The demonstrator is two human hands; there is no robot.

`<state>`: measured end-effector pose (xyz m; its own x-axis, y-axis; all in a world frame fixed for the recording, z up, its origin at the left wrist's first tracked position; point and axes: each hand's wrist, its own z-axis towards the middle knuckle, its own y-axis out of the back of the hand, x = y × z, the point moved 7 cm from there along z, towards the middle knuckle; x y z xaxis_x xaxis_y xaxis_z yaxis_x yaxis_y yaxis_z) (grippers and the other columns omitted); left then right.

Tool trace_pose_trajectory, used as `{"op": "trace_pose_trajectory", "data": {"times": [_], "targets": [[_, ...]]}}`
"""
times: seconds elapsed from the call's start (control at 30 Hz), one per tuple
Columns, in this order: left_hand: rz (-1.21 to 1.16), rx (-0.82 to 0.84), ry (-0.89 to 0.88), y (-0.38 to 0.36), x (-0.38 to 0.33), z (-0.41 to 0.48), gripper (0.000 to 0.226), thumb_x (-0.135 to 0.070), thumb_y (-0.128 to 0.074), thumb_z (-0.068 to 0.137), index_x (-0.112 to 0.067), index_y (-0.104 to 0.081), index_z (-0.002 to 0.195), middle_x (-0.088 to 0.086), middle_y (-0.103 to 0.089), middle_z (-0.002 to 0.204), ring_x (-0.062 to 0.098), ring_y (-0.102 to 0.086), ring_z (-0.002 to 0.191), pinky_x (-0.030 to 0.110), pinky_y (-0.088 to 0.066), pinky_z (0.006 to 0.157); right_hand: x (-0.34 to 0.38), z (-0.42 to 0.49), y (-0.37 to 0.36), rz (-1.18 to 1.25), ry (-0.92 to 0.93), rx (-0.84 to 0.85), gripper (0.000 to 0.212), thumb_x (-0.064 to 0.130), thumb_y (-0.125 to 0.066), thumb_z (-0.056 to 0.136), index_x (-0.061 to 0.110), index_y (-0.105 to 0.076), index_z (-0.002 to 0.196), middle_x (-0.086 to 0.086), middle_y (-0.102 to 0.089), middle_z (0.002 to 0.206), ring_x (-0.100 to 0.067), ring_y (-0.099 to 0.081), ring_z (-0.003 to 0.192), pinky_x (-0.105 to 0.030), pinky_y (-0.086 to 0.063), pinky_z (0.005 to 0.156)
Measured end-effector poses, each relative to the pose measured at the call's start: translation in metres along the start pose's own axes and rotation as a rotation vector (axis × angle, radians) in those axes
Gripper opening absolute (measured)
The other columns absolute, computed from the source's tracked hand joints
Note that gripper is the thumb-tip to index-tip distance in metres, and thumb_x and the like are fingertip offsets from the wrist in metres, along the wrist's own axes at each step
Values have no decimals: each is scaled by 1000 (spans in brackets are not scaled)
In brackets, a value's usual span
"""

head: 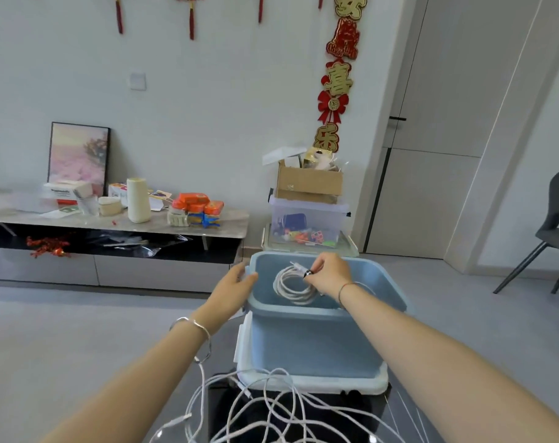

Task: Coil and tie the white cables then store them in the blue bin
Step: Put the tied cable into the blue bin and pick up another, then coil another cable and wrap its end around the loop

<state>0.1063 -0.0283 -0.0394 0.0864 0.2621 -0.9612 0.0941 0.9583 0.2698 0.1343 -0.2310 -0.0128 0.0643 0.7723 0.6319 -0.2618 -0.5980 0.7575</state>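
Note:
A blue bin [316,343] stands in front of me with its mouth open. My right hand [331,274] reaches over the bin and pinches a coiled white cable [291,287] near its plug ends, so the coil hangs inside the bin's opening. My left hand [235,284] grips the bin's left rim at the far corner. A tangle of loose white cables [271,407] lies on the dark surface below the bin, close to me; one strand trails up to my left wrist.
A low cabinet [112,219] along the wall carries boxes, a cream thread cone and orange packets. Behind the bin are a clear storage box [307,225] with a cardboard box on top. A grey chair [556,231] stands at the right.

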Motion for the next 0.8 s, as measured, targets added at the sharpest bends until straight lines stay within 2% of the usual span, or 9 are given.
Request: {"op": "trace_pose_trajectory", "data": {"times": [0.07, 0.17, 0.23, 0.3, 0.43, 0.5, 0.57, 0.63, 0.8], "targets": [[-24, -5, -3, -2, 11, 15, 48, -19, -48, 98, -15, -35, 144, -4, -55, 108, 1, -53, 74, 3, -42, 48, 1, 12, -27, -72, 14, 110, 29, 13, -74, 74, 23, -49, 63, 1, -60, 78, -24, -63, 83, -30, -50, 72], [-48, -24, -25, -3, 21, 27, 46, -19, -54, 95, -20, -42, 139, 0, -62, 109, 18, -61, 82, 23, -50, 64, 4, 23, -55, -123, 26, 248, 30, 12, -76, 74, 21, -49, 64, 2, -57, 78, -20, -56, 80, -26, -45, 68], [-71, -39, -29, -3, 24, 32, 44, -18, -55, 94, -23, -44, 137, 1, -62, 112, 18, -61, 83, 30, -50, 69, 1, 30, -66, -121, 21, 323, 29, 15, -79, 74, 21, -51, 68, -1, -59, 86, -19, -55, 82, -26, -44, 71], [-78, -46, -32, -3, 27, 34, 42, -19, -55, 95, -24, -46, 135, -2, -60, 112, 12, -61, 83, 23, -51, 67, -5, 30, -72, -158, 10, 408, 19, 19, -79, 75, 16, -60, 82, -7, -63, 99, -20, -56, 89, -27, -44, 77], [-78, -75, -38, -1, 26, 30, 45, -24, -55, 95, -21, -43, 138, 0, -58, 121, 4, -59, 80, 14, -49, 58, -5, 25, -55, -160, 48, 382, 42, 21, -75, 80, 6, -61, 117, -9, -61, 120, -25, -57, 111, -32, -45, 97], [-52, -87, -61, 2, 20, 19, 48, -26, -57, 94, -17, -43, 139, 1, -58, 124, 5, -60, 83, 14, -51, 63, 5, 15, -35, -50, 85, 344, 38, 17, -74, 80, 7, -63, 115, -10, -63, 118, -23, -59, 109, -30, -46, 95], [-18, -79, -75, 2, 17, 5, 55, -30, -61, 91, -15, -42, 141, 3, -55, 133, 13, -59, 105, 26, -53, 88, 14, 1, -14, 76, 109, 315, 28, 13, -74, 79, 9, -65, 106, -10, -66, 111, -21, -62, 104, -27, -47, 91], [32, -64, -78, 1, 14, -13, 63, -33, -63, 89, -14, -37, 144, 3, -48, 141, 18, -49, 125, 35, -41, 106, 21, -20, 4, 184, 129, 290, 21, 10, -74, 79, 12, -66, 97, -7, -68, 102, -17, -63, 96, -27, -48, 90], [131, -55, -141, -6, 7, -63, 69, -29, -67, 87, -15, -33, 145, 0, -40, 146, 15, -37, 134, 21, -30, 103, 23, -87, 29, 326, 196, 275, 17, 6, -75, 78, 11, -67, 92, -4, -69, 95, -12, -64, 87, -21, -51, 85]]}}
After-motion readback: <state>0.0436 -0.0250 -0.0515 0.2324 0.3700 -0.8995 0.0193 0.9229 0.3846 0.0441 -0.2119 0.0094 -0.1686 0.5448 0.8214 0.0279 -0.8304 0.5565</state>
